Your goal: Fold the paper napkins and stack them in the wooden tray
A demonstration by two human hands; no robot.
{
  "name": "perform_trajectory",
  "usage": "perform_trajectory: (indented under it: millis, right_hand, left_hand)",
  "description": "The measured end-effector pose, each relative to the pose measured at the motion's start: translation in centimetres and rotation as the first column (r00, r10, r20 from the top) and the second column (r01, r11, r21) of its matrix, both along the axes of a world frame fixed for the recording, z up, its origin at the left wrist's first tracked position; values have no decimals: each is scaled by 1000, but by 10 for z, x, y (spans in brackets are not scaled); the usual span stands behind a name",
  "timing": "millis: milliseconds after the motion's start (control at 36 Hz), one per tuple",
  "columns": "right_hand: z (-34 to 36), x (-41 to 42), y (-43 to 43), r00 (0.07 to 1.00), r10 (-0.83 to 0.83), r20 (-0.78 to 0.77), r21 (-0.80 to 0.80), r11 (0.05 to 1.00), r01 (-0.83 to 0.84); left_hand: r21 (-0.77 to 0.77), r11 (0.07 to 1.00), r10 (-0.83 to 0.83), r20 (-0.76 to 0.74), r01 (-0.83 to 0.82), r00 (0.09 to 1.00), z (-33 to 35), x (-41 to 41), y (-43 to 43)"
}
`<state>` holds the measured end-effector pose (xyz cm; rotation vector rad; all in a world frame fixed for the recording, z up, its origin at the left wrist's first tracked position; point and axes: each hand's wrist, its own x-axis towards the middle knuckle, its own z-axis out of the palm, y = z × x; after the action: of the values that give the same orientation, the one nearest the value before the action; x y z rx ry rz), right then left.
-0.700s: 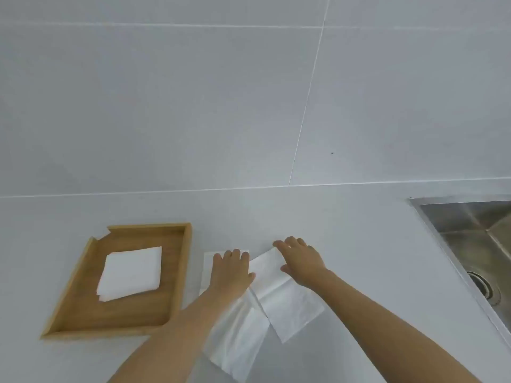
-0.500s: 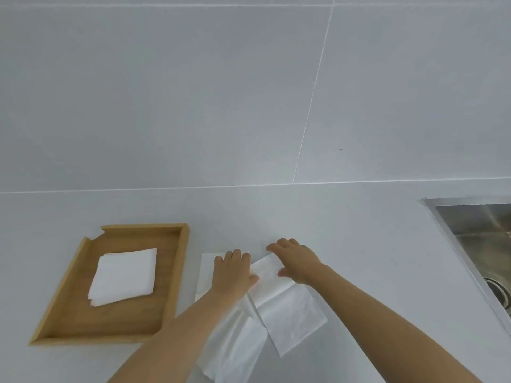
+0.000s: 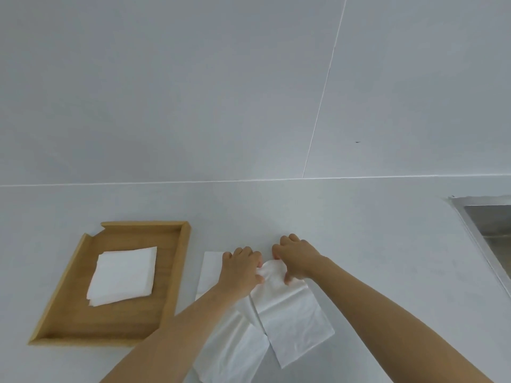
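Fingers of left hand (image 3: pixel 243 268) and right hand (image 3: pixel 297 258) seemingly pinch thin, creased white napkin (image 3: pixel 293 319).

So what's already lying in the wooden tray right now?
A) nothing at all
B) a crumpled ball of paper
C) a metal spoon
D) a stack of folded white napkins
D: a small stack of folded white napkins lies flat inside the wooden tray, left of both hands.

We see soft, even, rather cool light with no glare, and only faint shadows under the forearms and along the wooden tray (image 3: pixel 181 275). The wide lens bows the wall seams toward the edges, and fine detail looks slightly soft throughout.
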<state>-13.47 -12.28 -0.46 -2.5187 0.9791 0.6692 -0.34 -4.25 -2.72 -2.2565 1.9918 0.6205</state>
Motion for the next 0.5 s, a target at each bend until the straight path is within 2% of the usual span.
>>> perform_trajectory:
  millis: [194,333,500]
  right_hand:
    - [3,-3,3,992,-114,60,14,993,114]
    - [7,-8,4,965,-242,100,62,970,237]
    - [14,-12,5,941,-310,138,67,951,303]
  left_hand:
    - [-67,998,-9,-23,7,1000,1,-6,1]
    - [-58,998,18,-67,-21,998,3,-8,2]
    - [-33,994,100,-164,-107,981,5,-5,4]
